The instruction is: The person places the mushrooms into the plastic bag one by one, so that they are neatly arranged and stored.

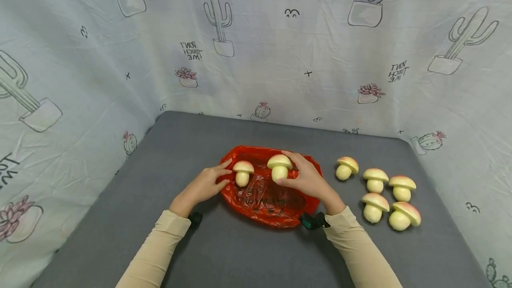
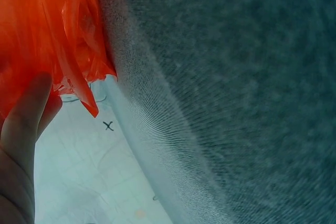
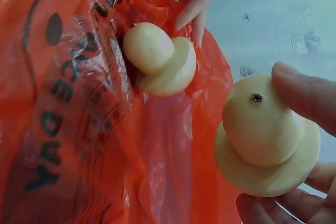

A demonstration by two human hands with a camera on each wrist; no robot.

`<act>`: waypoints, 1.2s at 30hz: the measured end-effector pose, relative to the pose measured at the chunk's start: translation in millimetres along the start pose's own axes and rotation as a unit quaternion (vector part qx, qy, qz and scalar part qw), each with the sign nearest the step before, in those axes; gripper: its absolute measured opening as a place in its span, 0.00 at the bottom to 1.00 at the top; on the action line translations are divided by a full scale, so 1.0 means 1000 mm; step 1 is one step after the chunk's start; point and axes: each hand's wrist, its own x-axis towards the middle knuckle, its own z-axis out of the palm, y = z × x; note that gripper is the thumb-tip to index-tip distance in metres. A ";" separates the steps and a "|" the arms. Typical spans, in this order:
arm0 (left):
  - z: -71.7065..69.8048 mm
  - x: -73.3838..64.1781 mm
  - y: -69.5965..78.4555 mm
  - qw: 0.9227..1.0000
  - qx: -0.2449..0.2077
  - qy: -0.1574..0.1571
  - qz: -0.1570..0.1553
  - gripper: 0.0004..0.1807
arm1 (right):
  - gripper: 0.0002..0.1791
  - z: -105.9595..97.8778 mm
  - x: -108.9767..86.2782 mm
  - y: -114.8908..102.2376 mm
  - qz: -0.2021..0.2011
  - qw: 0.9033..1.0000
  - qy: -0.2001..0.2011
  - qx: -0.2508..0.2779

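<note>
A red plastic bag point(image 1: 260, 214) lies spread on the table, its mouth facing up. Inside its left part sits a mushroom-shaped piece point(image 1: 242, 173) with a pale stem and a yellow cap tinged pink. My right hand point(image 1: 306, 177) holds a second mushroom-shaped piece point(image 3: 265, 129) over the bag, thumb on the stem and fingers at the cap. At the bag's left edge, my left hand point(image 1: 206, 183) rests with fingers extended and spread against the plastic. In the left wrist view its fingers point(image 2: 31, 108) touch the red bag point(image 2: 58, 35).
Several more mushroom pieces stand or lean on the table to the right, among them one point(image 1: 346, 168) nearest the bag and one point(image 1: 405, 216) at the front. A grey cloth covers the table point(image 1: 248, 259). Behind hangs a white curtain point(image 1: 264, 34) printed with cacti.
</note>
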 end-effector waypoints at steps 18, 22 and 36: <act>-0.004 0.000 0.003 1.000 0.001 -0.004 -0.002 0.19 | 0.46 0.035 0.029 -0.003 0.025 0.997 -0.045 -0.050; -0.003 0.001 0.003 1.000 0.005 0.001 0.001 0.19 | 0.45 0.042 0.034 -0.001 0.032 0.996 -0.058 -0.062; -0.001 0.001 0.002 1.000 0.003 0.001 0.000 0.19 | 0.46 0.057 0.039 0.006 0.030 0.996 -0.048 -0.075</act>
